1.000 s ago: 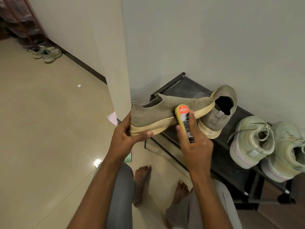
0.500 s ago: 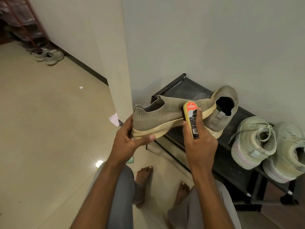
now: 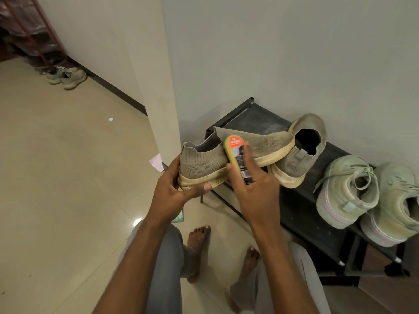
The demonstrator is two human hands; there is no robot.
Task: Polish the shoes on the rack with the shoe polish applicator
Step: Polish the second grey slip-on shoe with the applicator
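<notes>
Head view, downward, near dark rack [image 3: 306,214]

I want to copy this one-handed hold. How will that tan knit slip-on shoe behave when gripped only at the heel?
The tan knit slip-on shoe probably feels light: the left hand alone holds it level by the heel. Its knit collar looks soft and would likely fold if squeezed. The thick cream sole seems stiffer, so the toe stays up while the right hand presses the yellow polish applicator against its side.
</notes>
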